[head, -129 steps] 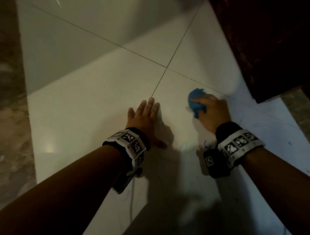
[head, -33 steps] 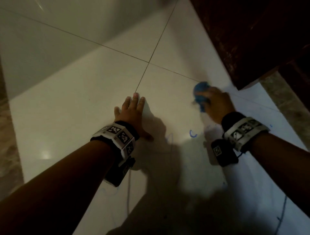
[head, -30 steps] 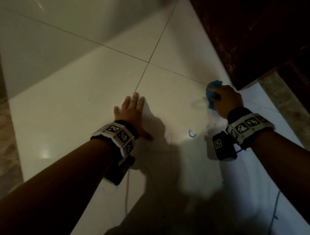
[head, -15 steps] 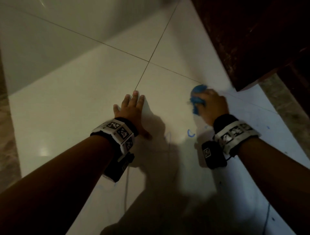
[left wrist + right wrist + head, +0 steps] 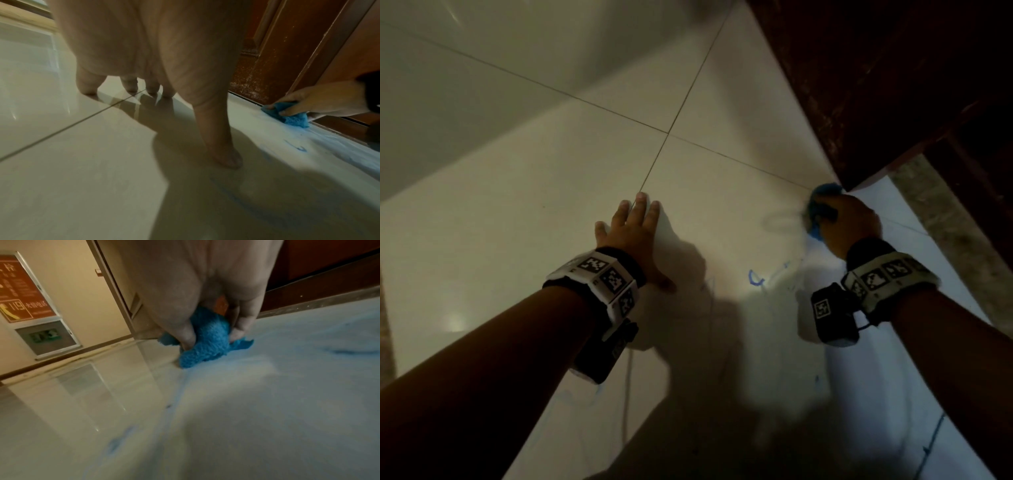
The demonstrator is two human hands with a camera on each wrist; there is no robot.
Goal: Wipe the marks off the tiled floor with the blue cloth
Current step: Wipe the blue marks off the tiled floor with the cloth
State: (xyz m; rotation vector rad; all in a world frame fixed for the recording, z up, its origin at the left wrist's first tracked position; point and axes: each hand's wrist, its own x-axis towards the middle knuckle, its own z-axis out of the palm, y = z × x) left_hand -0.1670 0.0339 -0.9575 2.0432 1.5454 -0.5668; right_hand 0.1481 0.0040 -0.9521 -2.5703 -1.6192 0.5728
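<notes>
My right hand (image 5: 842,222) grips the crumpled blue cloth (image 5: 816,209) and presses it on the white tiled floor (image 5: 551,222), close to the corner of the dark wooden door (image 5: 876,85). In the right wrist view the cloth (image 5: 205,339) bulges out between thumb and fingers. The left wrist view shows the cloth (image 5: 292,116) at the door's foot. My left hand (image 5: 635,229) lies flat on the tile with fingers straight. A short blue curved mark (image 5: 756,279) sits between the hands, seen too in the left wrist view as a blue curved mark (image 5: 298,147). Pale blue smears (image 5: 287,369) cover the floor by the cloth.
Thin blue lines (image 5: 931,445) run over the tile at the lower right. Grout lines cross at a joint (image 5: 667,134) ahead of the left hand. A stone strip (image 5: 945,219) borders the tiles beside the door. A red wall sign (image 5: 22,288) hangs in the distance.
My right hand has swept the cloth to the right and farther away, up to the door corner. The left hand has stayed flat in place.
</notes>
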